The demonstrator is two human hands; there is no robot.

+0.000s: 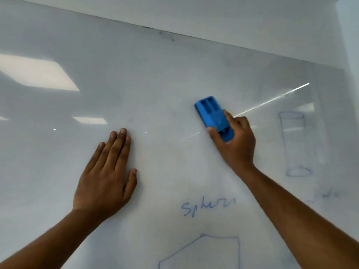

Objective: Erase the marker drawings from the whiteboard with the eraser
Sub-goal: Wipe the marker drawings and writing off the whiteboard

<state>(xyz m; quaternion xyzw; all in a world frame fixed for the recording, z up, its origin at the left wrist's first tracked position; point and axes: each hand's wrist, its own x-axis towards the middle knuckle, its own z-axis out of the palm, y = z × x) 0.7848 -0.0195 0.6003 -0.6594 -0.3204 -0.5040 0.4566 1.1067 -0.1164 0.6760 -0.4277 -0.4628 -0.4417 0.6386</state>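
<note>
Right now the person is wiping the whiteboard (174, 78) partway through the job, as I judge it: the patch between the two hands is looking bare, while blue marks are waiting elsewhere. The next move is probably calling for the eraser (213, 118) to be carried down to the scribbled word (207, 206) lying below and between the hands, then to the box outline (202, 251) under that, and across to the tall cylinder sketch (293, 142) off to the right of the right hand, keeping it flat against the surface. The right hand (236, 140) is gripping the blue eraser by its lower end, thumb and fingers curled round its sides. The left hand (108, 175) is lying flat on the board, fingers straight and close together, holding nothing.
</note>
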